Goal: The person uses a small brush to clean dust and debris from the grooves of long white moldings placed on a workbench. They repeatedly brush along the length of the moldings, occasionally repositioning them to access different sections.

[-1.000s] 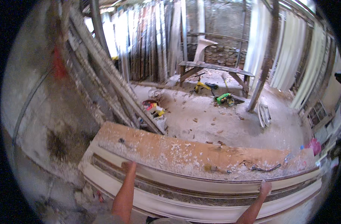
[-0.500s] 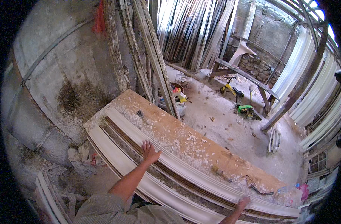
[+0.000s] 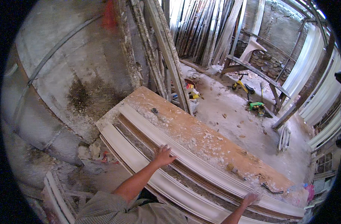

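Two long, cream-white moulding strips, with ridged profiles, lie side by side along a wooden workbench. The farther moulding (image 3: 204,164) has a brown inner edge facing me. Over that edge rests my left hand (image 3: 164,156), open, its fingers bent a little and apart. Farther right along the same moulding lies my right hand (image 3: 250,198), whitened with dust; its fingers look stretched out, though blurred. Nearer to my body runs the other moulding (image 3: 129,153), which neither hand touches. A debris-strewn gap separates the two strips.
White flakes cover the orange-brown bench board (image 3: 170,104). A dark tool-like piece (image 3: 271,189) lies at its right end. Tall planks (image 3: 170,52) lean at the bench's far left side. On the floor stand a yellow ride-on toy (image 3: 242,86) and a wooden bench (image 3: 256,71).
My view has shifted, so the scene sits farther right. My left fingers, flat on the moulding before, are now more bent. My right hand stays on the moulding.
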Demonstrator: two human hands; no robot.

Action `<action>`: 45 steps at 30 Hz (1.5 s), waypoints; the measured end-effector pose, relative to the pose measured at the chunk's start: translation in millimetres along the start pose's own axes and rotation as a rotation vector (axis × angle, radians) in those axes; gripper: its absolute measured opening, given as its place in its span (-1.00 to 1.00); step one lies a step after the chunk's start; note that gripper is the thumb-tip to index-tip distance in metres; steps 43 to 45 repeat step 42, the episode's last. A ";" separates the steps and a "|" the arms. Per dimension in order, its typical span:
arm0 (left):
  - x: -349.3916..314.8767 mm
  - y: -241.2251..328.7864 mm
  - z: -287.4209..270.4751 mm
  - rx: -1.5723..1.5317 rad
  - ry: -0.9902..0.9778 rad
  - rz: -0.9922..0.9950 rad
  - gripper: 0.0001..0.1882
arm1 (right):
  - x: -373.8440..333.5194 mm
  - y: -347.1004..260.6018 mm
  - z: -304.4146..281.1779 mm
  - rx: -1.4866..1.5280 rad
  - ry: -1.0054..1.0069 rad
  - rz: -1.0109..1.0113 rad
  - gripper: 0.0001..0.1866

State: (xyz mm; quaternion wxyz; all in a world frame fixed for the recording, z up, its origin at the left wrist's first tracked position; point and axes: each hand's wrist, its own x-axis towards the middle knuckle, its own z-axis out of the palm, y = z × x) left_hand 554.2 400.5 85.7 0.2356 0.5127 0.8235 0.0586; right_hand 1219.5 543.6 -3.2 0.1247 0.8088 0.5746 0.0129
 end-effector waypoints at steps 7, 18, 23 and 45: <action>-47.1 -97.0 -20.2 -0.083 0.150 0.190 -0.11 | -68.7 -275.8 -67.2 0.670 0.839 -0.479 -0.70; -33.9 -249.8 -99.2 -0.355 0.333 0.347 -0.36 | -224.4 -752.7 -185.5 0.737 0.164 -1.281 -0.46; -59.7 -318.1 -141.3 -0.416 0.318 0.197 -0.41 | -237.0 -801.3 -210.4 0.187 -0.022 -1.200 -0.49; -82.1 -360.8 -122.4 -0.302 0.209 0.067 -0.26 | -338.7 -789.5 -176.4 0.346 -0.249 -1.098 -0.36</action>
